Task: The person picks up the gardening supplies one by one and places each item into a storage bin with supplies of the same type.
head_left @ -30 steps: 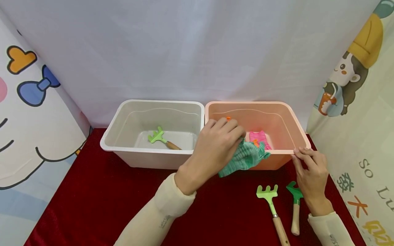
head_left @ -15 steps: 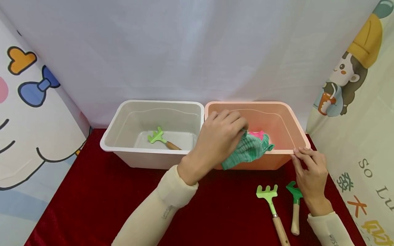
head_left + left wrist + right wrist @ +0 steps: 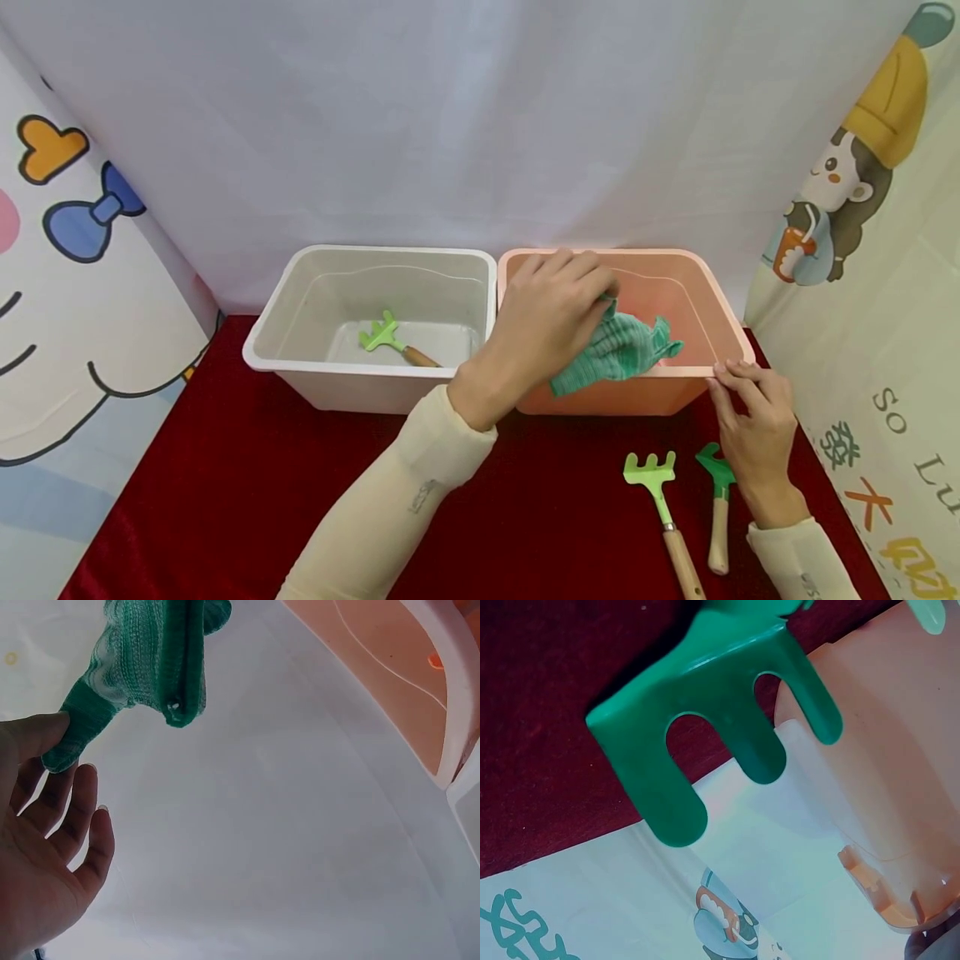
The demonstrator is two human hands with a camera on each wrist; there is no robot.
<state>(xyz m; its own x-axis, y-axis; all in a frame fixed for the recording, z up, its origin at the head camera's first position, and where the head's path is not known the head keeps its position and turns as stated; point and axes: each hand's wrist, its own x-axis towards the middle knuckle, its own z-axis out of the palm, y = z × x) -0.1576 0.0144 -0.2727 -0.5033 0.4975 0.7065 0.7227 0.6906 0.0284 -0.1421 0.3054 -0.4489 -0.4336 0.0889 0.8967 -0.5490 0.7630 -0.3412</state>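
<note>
My left hand [image 3: 551, 312] pinches a small green knit garment [image 3: 618, 346] by one end, between thumb and fingers. The garment hangs over the front rim of the orange tub [image 3: 630, 400], covering part of its inside. In the left wrist view, the thumb and index finger hold a strap-like tip of the garment [image 3: 142, 660] while the other fingers curl loosely. My right hand [image 3: 757, 425] grips the tub's front right corner, fingers on the rim and thumb in front. Only dark fingertips [image 3: 928, 946] of it show in the right wrist view.
A white tub [image 3: 352, 367] stands left of the orange one, with a light green hand rake [image 3: 384, 333] inside. On the red cloth lie another light green rake [image 3: 651, 475] and a dark green rake [image 3: 720, 475], close to my right wrist.
My left hand has moved up and to the right with the green garment, which now hides most of the pink cloth in the orange tub. The right hand has stayed at the rim.
</note>
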